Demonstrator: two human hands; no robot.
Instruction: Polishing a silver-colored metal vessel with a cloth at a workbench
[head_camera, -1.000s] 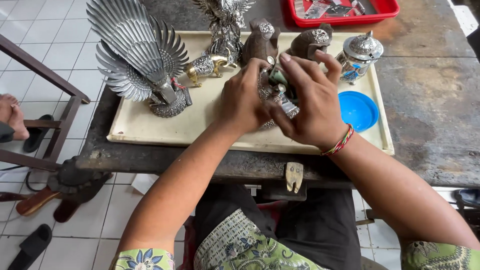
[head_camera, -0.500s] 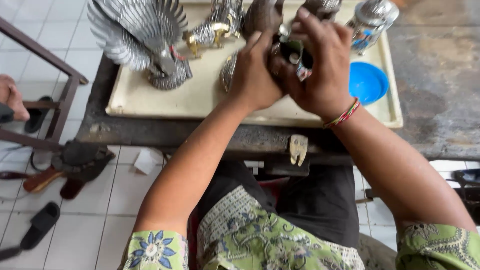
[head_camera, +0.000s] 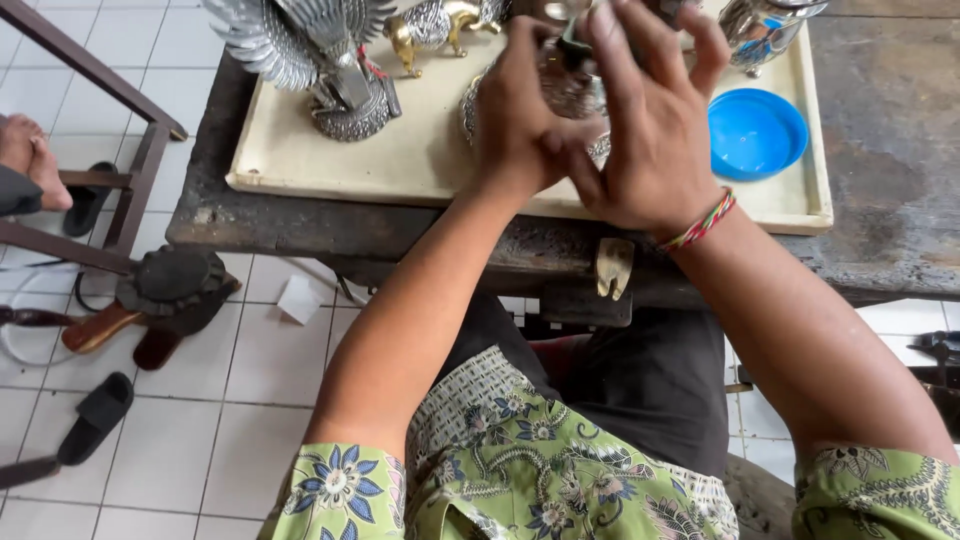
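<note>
Ornament (head_camera: 560, 85), round embossed silver, is clasped by both hands (head_camera: 520, 110) (head_camera: 650, 130) over the tray's (head_camera: 330, 170) front edge; axis hidden.

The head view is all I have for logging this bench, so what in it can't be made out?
- Silver piece: mostly covered by the left hand and right hand; its shape is unclear.
- Winged silver figure: top cut off by the upper edge.
- Lidded silver vessel: top cropped by the same edge.
- Small gold-coloured figure: partly cropped, too small to identify.
</note>
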